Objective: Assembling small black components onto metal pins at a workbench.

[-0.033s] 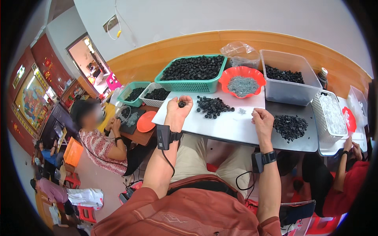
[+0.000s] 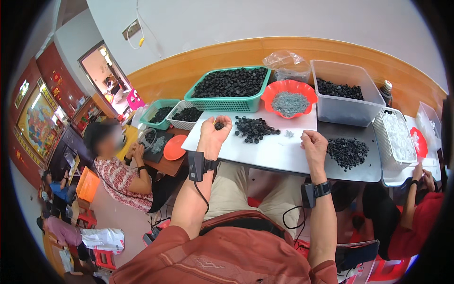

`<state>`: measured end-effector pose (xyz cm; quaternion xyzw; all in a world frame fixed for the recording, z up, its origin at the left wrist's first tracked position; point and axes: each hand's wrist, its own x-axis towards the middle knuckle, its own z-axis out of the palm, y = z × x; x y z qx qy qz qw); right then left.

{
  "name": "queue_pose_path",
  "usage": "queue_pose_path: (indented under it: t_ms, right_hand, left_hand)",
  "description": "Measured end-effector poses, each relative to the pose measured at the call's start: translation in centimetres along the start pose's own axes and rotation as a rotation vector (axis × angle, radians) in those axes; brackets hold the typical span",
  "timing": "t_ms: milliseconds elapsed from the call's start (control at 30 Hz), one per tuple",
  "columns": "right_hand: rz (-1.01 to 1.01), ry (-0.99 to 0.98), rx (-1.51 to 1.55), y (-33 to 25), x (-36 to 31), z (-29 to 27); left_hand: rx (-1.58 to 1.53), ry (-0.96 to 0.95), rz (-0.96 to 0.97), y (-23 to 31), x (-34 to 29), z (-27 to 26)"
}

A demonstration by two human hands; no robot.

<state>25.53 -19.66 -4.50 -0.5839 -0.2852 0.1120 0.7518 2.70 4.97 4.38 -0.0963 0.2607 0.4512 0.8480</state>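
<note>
My left hand [image 2: 216, 128] is turned palm up at the left part of the white board [image 2: 279, 161], its fingers curled round a small black round cap [image 2: 219, 126]. Beside it on the board lies a loose pile of black caps [image 2: 253, 128]. My right hand [image 2: 314, 143] is over the board's right edge with thumb and fingertips pinched together; anything between them is too small to make out. Between the hands sits a little heap of small pale metal pieces [image 2: 289, 134]. Right of my right hand, small black parts [image 2: 348, 152] are heaped on the dark tabletop [image 2: 369, 168].
Along the wall stand a green basket of black caps [image 2: 227, 102], a red scalloped bowl of small grey metal pieces [image 2: 269, 97] and a clear bin of black parts [image 2: 347, 111]. A white basket of clear pieces [image 2: 396, 142] is at right. People [image 2: 125, 170] sit on both sides.
</note>
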Motion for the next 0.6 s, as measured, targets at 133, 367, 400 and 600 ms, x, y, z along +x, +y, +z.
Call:
queue_pose_path:
  t_ms: [133,367,400,600]
  right_hand:
    - [0.007,0.013,-0.013,-0.2,-0.1,-0.1]
    - [0.005,0.032,-0.043,-0.8,0.3,0.3]
    - [0.009,0.034,-0.052,-1.0,0.3,0.4]
    - [0.044,0.044,-0.05,-0.6,0.5,0.3]
  left_hand:
    - [0.239,-0.241,-0.134,-1.5,-0.6,0.3]
    - [0.782,-0.407,-0.241,-4.4,-2.7,5.1]
    - [0.932,-0.454,-0.217,-4.7,-2.8,6.2]
    - [1.301,-0.556,-0.11,-6.7,-2.3,14.2]
